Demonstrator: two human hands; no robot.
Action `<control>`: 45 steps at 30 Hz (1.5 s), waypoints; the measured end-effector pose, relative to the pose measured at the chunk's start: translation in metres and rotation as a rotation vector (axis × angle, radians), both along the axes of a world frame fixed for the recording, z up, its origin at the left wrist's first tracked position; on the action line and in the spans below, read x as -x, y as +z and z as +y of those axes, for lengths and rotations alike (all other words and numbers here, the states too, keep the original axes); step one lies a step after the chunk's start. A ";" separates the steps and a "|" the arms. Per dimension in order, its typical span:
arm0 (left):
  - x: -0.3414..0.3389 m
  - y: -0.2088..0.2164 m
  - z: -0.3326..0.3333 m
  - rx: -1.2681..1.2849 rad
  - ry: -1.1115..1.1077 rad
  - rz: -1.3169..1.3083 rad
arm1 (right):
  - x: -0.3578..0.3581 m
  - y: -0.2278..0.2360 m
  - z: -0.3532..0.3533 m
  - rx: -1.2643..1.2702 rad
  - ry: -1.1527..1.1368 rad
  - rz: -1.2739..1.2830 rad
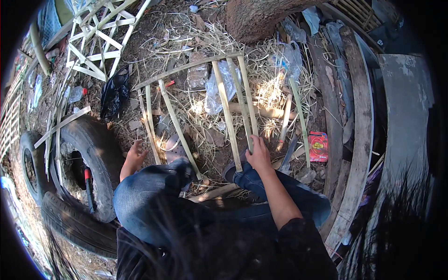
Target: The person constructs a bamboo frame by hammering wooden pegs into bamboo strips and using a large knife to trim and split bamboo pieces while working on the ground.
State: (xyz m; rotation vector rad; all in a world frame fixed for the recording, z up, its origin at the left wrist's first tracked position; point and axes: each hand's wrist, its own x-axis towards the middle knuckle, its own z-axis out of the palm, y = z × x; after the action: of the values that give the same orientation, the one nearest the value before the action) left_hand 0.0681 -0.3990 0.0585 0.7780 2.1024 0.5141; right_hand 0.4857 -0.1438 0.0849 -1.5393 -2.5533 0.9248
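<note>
Before me lies a frame of pale bamboo strips, its crossbar (184, 70) at the far end and several slats running back toward my legs. My right hand (259, 155) is closed round the near end of the rightmost slats; a bamboo slat (248, 100) runs up from its fingers to the crossbar. My left hand (134, 157) is raised beside my left knee with its fingers apart and nothing in them. The nearest piece to it is the left bamboo slat (150, 122), which it does not visibly touch.
Worn tyres (100, 140) lie at left, with a red-handled tool (88, 179) inside one. A bamboo lattice (105, 44) stands far left, near a black plastic bag (115, 93). A blade (289, 154) and red packet (318, 147) lie right, before long planks (361, 121). A tree trunk (256, 18) rises behind.
</note>
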 end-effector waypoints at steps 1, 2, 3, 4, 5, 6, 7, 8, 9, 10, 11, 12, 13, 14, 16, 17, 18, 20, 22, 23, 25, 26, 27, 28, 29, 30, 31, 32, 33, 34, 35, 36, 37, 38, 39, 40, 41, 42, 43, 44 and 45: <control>0.001 -0.003 -0.001 0.005 -0.002 -0.016 | 0.002 0.002 -0.004 0.002 -0.007 0.003; 0.002 -0.007 -0.002 0.009 -0.004 -0.031 | 0.005 0.005 -0.007 0.040 -0.013 -0.010; 0.004 -0.011 -0.005 0.009 -0.014 -0.026 | 0.007 0.006 -0.010 0.080 -0.021 -0.022; 0.006 -0.014 -0.008 0.016 -0.005 -0.019 | 0.007 0.005 -0.014 0.078 -0.010 -0.037; 0.006 -0.020 -0.008 0.016 -0.003 -0.022 | 0.005 0.004 -0.017 0.072 -0.030 -0.041; 0.005 -0.023 -0.008 0.007 -0.024 -0.027 | 0.003 0.001 -0.021 -0.058 -0.002 -0.111; 0.004 -0.026 -0.011 0.010 -0.008 -0.031 | 0.002 -0.003 -0.026 -0.186 0.025 -0.186; 0.005 -0.031 -0.014 0.009 0.008 -0.037 | 0.001 -0.007 -0.030 -0.169 0.075 -0.288; 0.011 -0.039 -0.026 0.003 -0.006 -0.034 | 0.006 -0.010 -0.036 -0.146 0.088 -0.274; 0.019 -0.050 -0.042 -0.009 -0.005 -0.047 | 0.013 -0.008 -0.039 -0.130 0.053 -0.252; 0.021 -0.058 -0.051 -0.018 -0.009 -0.064 | 0.017 -0.005 -0.041 -0.110 0.013 -0.235; 0.017 -0.056 -0.043 -0.047 0.026 -0.104 | 0.011 0.000 -0.038 -0.101 -0.032 -0.238; 0.015 -0.054 -0.035 -0.040 -0.017 -0.106 | 0.004 0.005 -0.031 -0.016 -0.054 -0.274; 0.020 -0.055 -0.041 -0.014 -0.020 -0.150 | 0.007 0.008 -0.029 0.063 -0.047 -0.307; 0.026 -0.058 -0.048 0.005 -0.031 -0.190 | 0.009 0.002 -0.034 -0.030 -0.010 -0.291; 0.026 -0.056 -0.050 0.001 -0.015 -0.196 | 0.009 -0.003 -0.037 -0.118 0.040 -0.277; 0.027 -0.055 -0.049 -0.004 0.003 -0.201 | 0.009 -0.007 -0.039 -0.178 0.020 -0.200; 0.021 -0.050 -0.041 0.000 0.014 -0.192 | 0.002 -0.011 -0.031 -0.074 -0.033 -0.173; 0.020 -0.047 -0.037 0.002 0.028 -0.180 | -0.010 -0.015 -0.020 0.030 -0.083 -0.141; 0.022 -0.049 -0.040 -0.014 0.035 -0.195 | -0.018 -0.024 -0.013 0.015 -0.150 -0.021; 0.030 -0.058 -0.046 -0.033 0.040 -0.207 | -0.022 -0.024 -0.008 -0.002 -0.220 0.103; 0.032 -0.063 -0.050 -0.027 0.031 -0.196 | -0.022 -0.012 -0.006 -0.033 -0.345 0.024; 0.035 -0.067 -0.054 -0.021 0.022 -0.185 | -0.021 -0.006 -0.005 -0.063 -0.470 -0.057; 0.038 -0.071 -0.058 -0.022 0.019 -0.183 | -0.023 -0.010 -0.008 -0.081 -0.511 -0.109; 0.039 -0.078 -0.062 -0.026 0.025 -0.202 | -0.027 -0.020 -0.006 -0.085 -0.514 -0.111; 0.039 -0.083 -0.063 -0.030 0.030 -0.219 | -0.032 -0.029 -0.001 0.087 -0.507 -0.123; 0.040 -0.087 -0.065 -0.035 0.028 -0.219 | -0.038 -0.037 0.004 0.259 -0.495 -0.133; 0.039 -0.087 -0.067 -0.054 0.022 -0.193 | -0.039 -0.035 0.005 0.261 -0.497 -0.132; 0.039 -0.086 -0.068 -0.073 0.017 -0.166 | -0.039 -0.033 0.007 0.223 -0.461 -0.100; 0.040 -0.087 -0.068 -0.071 0.018 -0.164 | -0.039 -0.031 0.008 0.185 -0.423 -0.067; 0.038 -0.084 -0.064 -0.052 0.025 -0.180 | -0.041 -0.027 0.009 0.189 -0.424 -0.068; 0.036 -0.079 -0.061 -0.033 0.033 -0.196 | -0.042 -0.024 0.010 0.196 -0.424 -0.064; 0.034 -0.079 -0.063 -0.029 0.034 -0.196 | -0.042 -0.020 0.010 0.202 -0.423 -0.059; 0.033 -0.078 -0.065 -0.065 0.065 -0.232 | -0.038 -0.012 0.010 0.215 -0.441 -0.037; 0.033 -0.076 -0.067 -0.100 0.097 -0.268 | -0.040 -0.017 0.010 0.217 -0.438 -0.035; 0.034 -0.075 -0.069 -0.100 0.100 -0.265 | -0.043 -0.026 0.011 0.222 -0.387 0.070; 0.028 -0.070 -0.064 -0.051 0.130 -0.268 | -0.048 -0.033 0.012 0.228 -0.344 0.167; 0.021 -0.063 -0.057 -0.002 0.161 -0.271 | -0.048 -0.037 0.014 0.231 -0.349 0.162; 0.016 -0.061 -0.053 0.023 0.168 -0.269 | -0.049 -0.042 0.018 0.303 -0.380 0.207; 0.018 -0.061 -0.055 0.025 0.172 -0.264 | -0.045 -0.042 0.026 0.337 -0.384 0.236; 0.019 -0.061 -0.059 0.023 0.170 -0.258 | -0.041 -0.042 0.031 0.374 -0.391 0.261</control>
State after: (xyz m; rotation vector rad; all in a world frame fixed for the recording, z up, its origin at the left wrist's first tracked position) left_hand 0.0487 -0.4575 -0.0021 0.4930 1.9384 0.6447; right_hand 0.5272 -0.1129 0.0434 -1.7705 -1.8841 1.4799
